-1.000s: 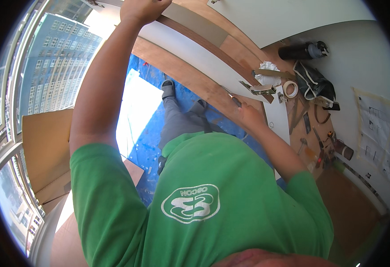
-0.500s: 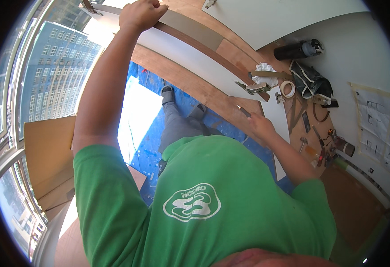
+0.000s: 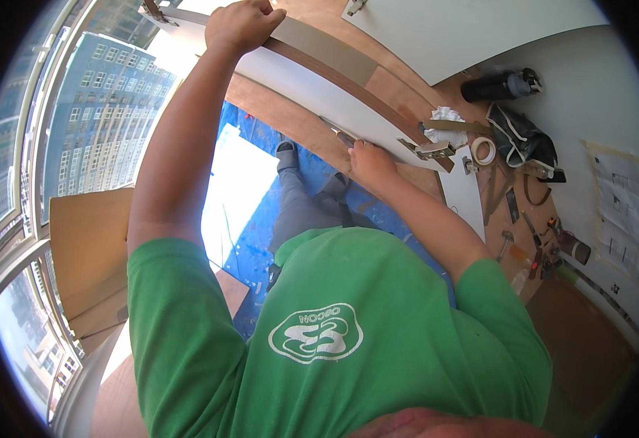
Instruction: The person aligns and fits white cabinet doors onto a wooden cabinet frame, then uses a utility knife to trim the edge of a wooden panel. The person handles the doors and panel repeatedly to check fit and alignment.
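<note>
My left hand (image 3: 243, 25) grips the upper edge of a long white-faced wooden panel (image 3: 301, 89), fingers curled over it. My right hand (image 3: 369, 162) is closed on the dark handle of a slim pointed tool (image 3: 340, 133), whose metal tip lies against the lower part of that panel, above a plywood strip (image 3: 259, 102). A metal hinge (image 3: 429, 150) sits at the panel's right end, and another hinge (image 3: 153, 12) at its far left end.
To the right are a black bottle (image 3: 491, 88), a black bag (image 3: 520, 142), a tape roll (image 3: 483, 151) and several tools. A taped drawing (image 3: 617, 219) is on the white wall. A window (image 3: 97, 109) and cardboard (image 3: 86, 252) are left; blue sheeting (image 3: 250, 285) covers the floor.
My right hand has moved up and left with the tool, from beside the plywood strip to against the panel. My left hand still grips the panel's edge.
</note>
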The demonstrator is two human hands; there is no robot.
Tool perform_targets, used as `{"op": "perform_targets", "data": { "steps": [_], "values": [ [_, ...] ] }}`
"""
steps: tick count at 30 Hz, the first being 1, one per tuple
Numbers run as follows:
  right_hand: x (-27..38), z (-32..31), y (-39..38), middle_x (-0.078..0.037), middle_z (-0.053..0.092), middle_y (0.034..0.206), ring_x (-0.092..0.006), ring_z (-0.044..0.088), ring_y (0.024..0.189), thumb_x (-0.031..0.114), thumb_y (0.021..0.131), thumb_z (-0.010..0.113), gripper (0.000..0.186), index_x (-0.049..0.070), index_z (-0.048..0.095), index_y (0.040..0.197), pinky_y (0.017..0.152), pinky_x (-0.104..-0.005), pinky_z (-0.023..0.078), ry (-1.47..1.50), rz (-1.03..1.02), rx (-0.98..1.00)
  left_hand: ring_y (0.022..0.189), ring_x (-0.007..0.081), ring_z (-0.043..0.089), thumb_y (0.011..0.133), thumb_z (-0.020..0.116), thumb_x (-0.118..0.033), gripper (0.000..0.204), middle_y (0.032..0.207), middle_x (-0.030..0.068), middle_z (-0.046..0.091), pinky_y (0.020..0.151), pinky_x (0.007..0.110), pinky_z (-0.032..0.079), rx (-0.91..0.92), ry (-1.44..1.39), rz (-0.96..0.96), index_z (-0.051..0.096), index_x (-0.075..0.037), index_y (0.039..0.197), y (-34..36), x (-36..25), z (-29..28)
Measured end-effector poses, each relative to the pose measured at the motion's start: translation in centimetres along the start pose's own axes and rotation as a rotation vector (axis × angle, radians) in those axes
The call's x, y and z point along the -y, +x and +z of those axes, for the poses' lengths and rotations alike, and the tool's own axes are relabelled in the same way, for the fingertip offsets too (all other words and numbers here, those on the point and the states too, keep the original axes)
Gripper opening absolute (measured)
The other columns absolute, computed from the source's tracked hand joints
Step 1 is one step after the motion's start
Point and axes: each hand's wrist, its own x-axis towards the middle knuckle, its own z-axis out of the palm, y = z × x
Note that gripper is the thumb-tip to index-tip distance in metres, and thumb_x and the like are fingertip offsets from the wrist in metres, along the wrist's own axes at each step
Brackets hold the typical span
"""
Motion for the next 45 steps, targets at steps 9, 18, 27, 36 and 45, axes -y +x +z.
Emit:
{"op": "perform_targets", "data": {
  "steps": [9,18,27,36,45],
  "values": [
    [-4.4,-0.5,-3.9,-0.029,0.073,0.106,-0.0442,0.073,0.096,0.031,0.107,0.05,0.038,-0.004,0.063,0.115,0.086,-0.0549,0.058,-0.033,0.071,0.108,0.094,0.0289,0.075,0.094,0.056,-0.063,0.049,0.095,0.0064,0.08,0.089,0.042,0.057,-0.009,0.008,0.01,0.08,-0.022,0.109,-0.2,0.7,0.5],
    [-11.2,-1.6,-11.2,-0.027,0.072,0.095,-0.0467,0.071,0.091,0.031,0.106,0.05,0.034,-0.001,0.061,0.111,0.08,-0.0581,0.056,-0.06,0.157,0.168,0.095,0.0288,0.075,0.094,0.057,-0.062,0.048,0.098,0.0064,0.08,0.088,0.042,0.057,-0.005,0.026,0.02,0.08,-0.022,0.109,-0.4,0.4,0.1],
    [-14.4,-1.9,-14.6,-0.024,0.071,0.093,-0.0478,0.069,0.088,0.03,0.106,0.051,0.03,0.002,0.061,0.108,0.079,-0.0589,0.053,-0.029,0.172,0.146,0.094,0.0276,0.075,0.094,0.056,-0.061,0.049,0.092,0.0058,0.08,0.088,0.041,0.056,0.035,0.011,0.001,0.08,-0.02,0.109,-0.8,-0.1,-0.6],
    [-12.2,-0.3,-16.5,-0.025,0.07,0.096,-0.048,0.068,0.091,0.03,0.103,0.055,0.028,0.003,0.059,0.11,0.08,-0.0591,0.053,0.206,0.124,0.05,0.091,0.0247,0.075,0.096,0.053,-0.061,0.049,0.086,0.003,0.079,0.086,0.04,0.056,0.024,0.019,0.013,0.079,-0.022,0.108,-0.2,-0.4,-0.3],
    [0.1,1.1,-1.8,-0.025,0.073,0.1,-0.0466,0.071,0.091,0.026,0.103,0.055,0.031,0.0,0.058,0.118,0.08,-0.0582,0.056,0.152,-0.161,-0.126,0.095,0.0243,0.074,0.093,0.05,-0.056,0.046,0.098,0.004,0.08,0.095,0.038,0.052,0.095,0.002,-0.048,0.08,-0.023,0.105,-0.6,-1.0,-1.0]
  ]
}}
